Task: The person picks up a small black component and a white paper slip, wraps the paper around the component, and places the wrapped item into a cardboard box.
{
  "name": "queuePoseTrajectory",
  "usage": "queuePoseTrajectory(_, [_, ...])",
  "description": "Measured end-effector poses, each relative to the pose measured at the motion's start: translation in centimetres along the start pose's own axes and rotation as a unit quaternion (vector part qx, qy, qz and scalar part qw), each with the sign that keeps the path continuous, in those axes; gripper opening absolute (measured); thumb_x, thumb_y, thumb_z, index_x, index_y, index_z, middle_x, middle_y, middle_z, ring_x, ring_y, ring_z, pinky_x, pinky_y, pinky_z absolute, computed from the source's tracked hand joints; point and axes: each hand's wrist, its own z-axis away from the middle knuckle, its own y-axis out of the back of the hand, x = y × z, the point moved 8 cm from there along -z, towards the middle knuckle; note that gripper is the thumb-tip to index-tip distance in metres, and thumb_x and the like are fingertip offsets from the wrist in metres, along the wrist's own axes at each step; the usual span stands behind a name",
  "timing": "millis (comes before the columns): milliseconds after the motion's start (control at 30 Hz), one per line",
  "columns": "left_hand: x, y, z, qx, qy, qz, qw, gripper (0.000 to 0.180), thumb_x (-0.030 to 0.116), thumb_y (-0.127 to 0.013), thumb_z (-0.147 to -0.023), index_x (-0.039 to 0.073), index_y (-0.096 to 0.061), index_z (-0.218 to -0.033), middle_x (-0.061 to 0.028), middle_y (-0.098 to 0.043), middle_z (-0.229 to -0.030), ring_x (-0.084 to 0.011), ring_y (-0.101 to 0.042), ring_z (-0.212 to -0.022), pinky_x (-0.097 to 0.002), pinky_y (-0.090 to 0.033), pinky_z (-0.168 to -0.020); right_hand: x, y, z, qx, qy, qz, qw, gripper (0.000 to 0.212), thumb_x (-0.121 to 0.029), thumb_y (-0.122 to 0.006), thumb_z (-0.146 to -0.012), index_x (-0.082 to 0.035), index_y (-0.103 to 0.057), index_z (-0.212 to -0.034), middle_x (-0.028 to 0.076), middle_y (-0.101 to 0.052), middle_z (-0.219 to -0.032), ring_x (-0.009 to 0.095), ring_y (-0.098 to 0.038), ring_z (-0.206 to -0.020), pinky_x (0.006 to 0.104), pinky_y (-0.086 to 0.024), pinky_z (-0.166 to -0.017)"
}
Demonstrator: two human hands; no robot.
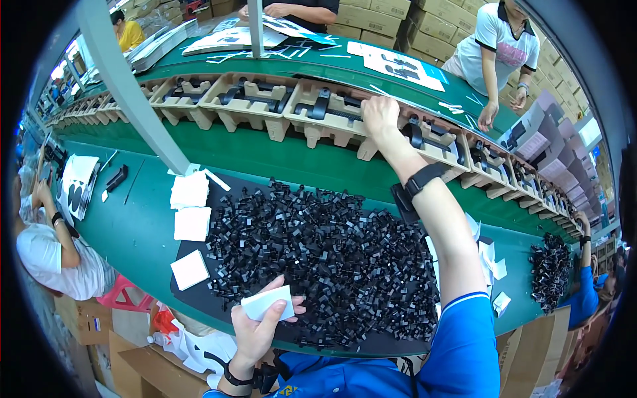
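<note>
In my left hand (255, 328) is a small white paper square (267, 302), pinched under the thumb above the front edge of a black heap. That heap of small black plastic parts (318, 259) spreads across a dark mat on the table. My right arm stretches over it to a row of brown moulded pulp trays. There my right hand (380, 117) is closed at the right end of one pulp tray (342, 122), which holds black parts, one of them an upright loop (320, 105). Whatever its fingers grip is hidden from view.
White paper stacks (191, 224) lie left of the heap. A grey post (136, 89) rises at left. Past the trays stands a green table with printed sheets (398, 66) and a person (501, 50). Other people work at left and right. Cartons (371, 26) are stacked behind.
</note>
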Motion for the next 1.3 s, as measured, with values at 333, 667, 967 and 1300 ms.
queuePoseTrajectory(333, [-2.7, -5.6, -0.3, -0.146, 0.107, 0.240, 0.954, 0.043, 0.016, -0.047, -0.096, -0.005, -0.039, -0.132, -0.0157, -0.060, -0.111, -0.0246, -0.062, -0.101, -0.0338, -0.052, -0.084, -4.8, 16.1, 26.0, 0.045, 0.369, -0.403, 0.837, 0.055, -0.026, -0.072, -0.072, -0.007, -0.054, -0.121, 0.011, -0.053, -0.120, 0.031, -0.054, -0.105, 0.0393, -0.048, -0.088])
queuePoseTrajectory(667, [-4.7, -12.0, 1.7, -0.175, 0.027, 0.089, 0.980, 0.032, 0.012, -0.044, -0.097, -0.002, -0.047, -0.126, -0.0082, -0.057, -0.116, -0.0166, -0.057, -0.106, -0.0292, -0.045, -0.091, -0.6, 14.4, 35.9, 0.236, 0.320, -0.270, 0.877, 0.064, -0.025, -0.074, -0.066, -0.002, -0.054, -0.122, 0.014, -0.044, -0.126, 0.026, -0.053, -0.100, 0.0370, -0.048, -0.086])
queuePoseTrajectory(967, [-4.9, -15.0, 5.1, -0.305, 0.033, -0.036, 0.951, 0.038, 0.000, -0.047, -0.092, -0.001, -0.045, -0.131, -0.0092, -0.056, -0.120, -0.0158, -0.057, -0.105, -0.0283, -0.051, -0.085, 3.5, 15.7, 38.4, 0.165, 0.352, -0.381, 0.839, 0.032, -0.014, -0.067, -0.070, -0.005, -0.065, -0.101, 0.007, -0.059, -0.103, 0.017, -0.052, -0.081, 0.0290, -0.044, -0.061])
queuePoseTrajectory(1300, [-6.6, -13.0, 4.4, -0.236, 0.107, -0.035, 0.965, 0.040, 0.000, -0.063, -0.083, 0.000, -0.056, -0.122, -0.0091, -0.063, -0.114, -0.0123, -0.058, -0.103, -0.0277, -0.047, -0.090, 1.0, 15.0, 40.3, 0.216, 0.373, -0.276, 0.859, 0.023, -0.013, -0.065, -0.077, -0.004, -0.066, -0.098, 0.007, -0.064, -0.097, 0.015, -0.054, -0.058, 0.0221, -0.040, -0.043])
